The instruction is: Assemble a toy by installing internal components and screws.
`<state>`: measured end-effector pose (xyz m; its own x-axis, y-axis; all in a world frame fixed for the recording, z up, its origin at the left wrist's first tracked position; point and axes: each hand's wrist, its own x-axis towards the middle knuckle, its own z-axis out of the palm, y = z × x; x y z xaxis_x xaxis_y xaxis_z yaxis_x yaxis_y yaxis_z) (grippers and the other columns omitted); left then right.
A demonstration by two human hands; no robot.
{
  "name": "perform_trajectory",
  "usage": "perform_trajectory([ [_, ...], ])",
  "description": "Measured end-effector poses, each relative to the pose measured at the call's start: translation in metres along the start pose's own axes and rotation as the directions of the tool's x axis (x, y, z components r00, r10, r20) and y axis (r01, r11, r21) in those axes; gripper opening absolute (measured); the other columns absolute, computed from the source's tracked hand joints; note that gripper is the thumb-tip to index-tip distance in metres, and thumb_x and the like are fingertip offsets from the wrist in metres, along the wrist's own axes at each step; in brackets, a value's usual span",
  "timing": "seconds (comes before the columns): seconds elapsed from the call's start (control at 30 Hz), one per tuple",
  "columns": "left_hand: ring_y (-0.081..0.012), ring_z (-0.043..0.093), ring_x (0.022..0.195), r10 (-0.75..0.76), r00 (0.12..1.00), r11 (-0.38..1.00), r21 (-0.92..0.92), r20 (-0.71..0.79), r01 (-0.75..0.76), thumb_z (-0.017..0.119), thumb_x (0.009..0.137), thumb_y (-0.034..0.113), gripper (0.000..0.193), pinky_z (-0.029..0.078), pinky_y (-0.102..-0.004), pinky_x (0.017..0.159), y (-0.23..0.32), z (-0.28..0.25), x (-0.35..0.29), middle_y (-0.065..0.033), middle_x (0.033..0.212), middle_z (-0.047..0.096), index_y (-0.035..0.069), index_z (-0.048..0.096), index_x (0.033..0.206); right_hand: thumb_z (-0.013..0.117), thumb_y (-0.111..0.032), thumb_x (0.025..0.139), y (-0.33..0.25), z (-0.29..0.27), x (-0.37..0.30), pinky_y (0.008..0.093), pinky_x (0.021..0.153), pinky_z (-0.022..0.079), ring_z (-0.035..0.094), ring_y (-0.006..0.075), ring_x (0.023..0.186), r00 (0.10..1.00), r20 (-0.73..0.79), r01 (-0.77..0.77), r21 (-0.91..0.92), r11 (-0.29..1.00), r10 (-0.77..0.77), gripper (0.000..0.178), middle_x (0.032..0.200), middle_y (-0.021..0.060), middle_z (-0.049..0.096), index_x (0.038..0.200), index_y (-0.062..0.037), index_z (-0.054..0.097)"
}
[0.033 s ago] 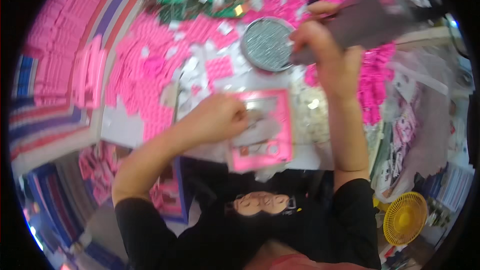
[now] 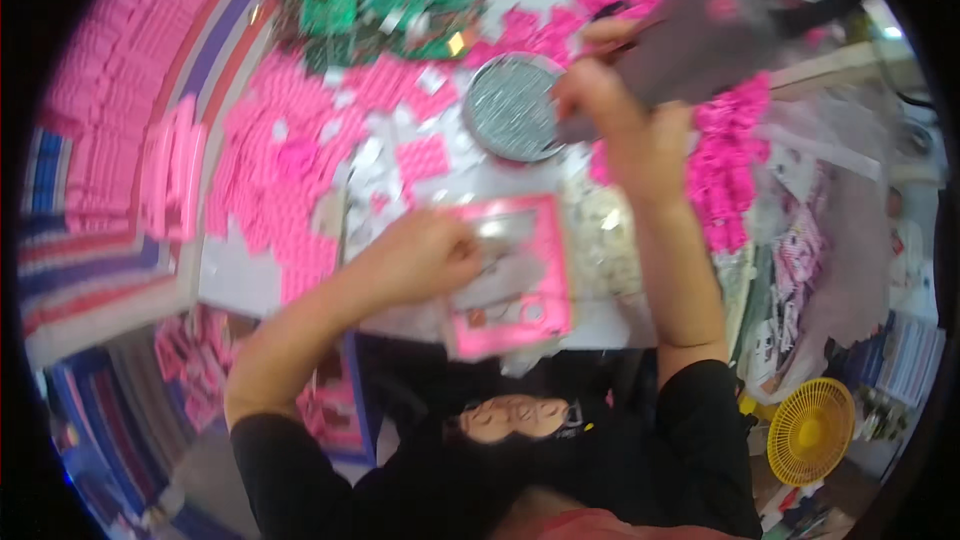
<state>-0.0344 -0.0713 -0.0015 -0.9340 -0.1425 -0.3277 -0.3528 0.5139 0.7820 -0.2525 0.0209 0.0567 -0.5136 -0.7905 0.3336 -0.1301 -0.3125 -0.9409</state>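
My right hand [image 2: 635, 135] is wrapped round a dark grey handheld tool that looks like an electric screwdriver [image 2: 690, 45]; its working end lies at the right edge of a round metal dish [image 2: 514, 107]. Small silvery pieces, apparently screws, fill that dish. Below it a bright pink rectangular frame [image 2: 558, 290] with a clear middle lies on the table near me. Over the frame's left side my left hand [image 2: 425, 255] is closed with the fingers curled in. Whatever those fingers may hold is hidden and blurred.
Pink bumpy parts [image 2: 280, 150] are heaped on the left, with stacked pink pieces [image 2: 110, 60] beyond. Green parts [image 2: 385, 0] lie at the back. Bright pink parts [image 2: 722, 165] pile up on the right beside clear bags [image 2: 835, 230]. A yellow basket [image 2: 812, 432] stands lower right.
The whole view has shifted slightly, so everything on the table appears a little further left and lower. Both hands keep much the same place relative to the dish and the frame.
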Motion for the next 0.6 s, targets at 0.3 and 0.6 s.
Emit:
perform_trajectory([
  [0.3, -0.0223, 0.056, 0.063, 0.155, 0.813, 0.988, 0.067, -0.561, -0.142, 0.077, 0.081, 0.015, 0.025, 0.046, -0.0359, 0.06, 0.049, -0.039, 0.01, -0.0087, 0.072, 0.057, 0.002, 0.069, 0.101, 0.073, -0.006, 0.09, 0.031, -0.004, 0.023, 0.0255, 0.06, 0.049, 0.062, 0.0079, 0.069, 0.988, -0.131, 0.05, -0.229, 0.972, -0.081, 0.03, 0.082, 0.0012, 0.066, 0.116, -0.001, 0.059],
  [0.6, -0.0358, 0.065, 0.101, 0.675, 0.279, 0.715, 0.514, -0.683, -0.474, 0.084, 0.071, 0.023, 0.067, 0.047, -0.0461, 0.093, 0.125, -0.089, 0.067, -0.0174, 0.11, 0.067, 0.004, 0.06, 0.131, 0.072, -0.005, 0.09, 0.012, 0.026, 0.014, 0.0293, 0.075, 0.052, 0.062, 0.0119, 0.086, 0.992, -0.075, 0.103, 0.074, 0.992, -0.098, 0.03, 0.095, 0.0048, 0.066, 0.115, -0.0005, 0.057],
])
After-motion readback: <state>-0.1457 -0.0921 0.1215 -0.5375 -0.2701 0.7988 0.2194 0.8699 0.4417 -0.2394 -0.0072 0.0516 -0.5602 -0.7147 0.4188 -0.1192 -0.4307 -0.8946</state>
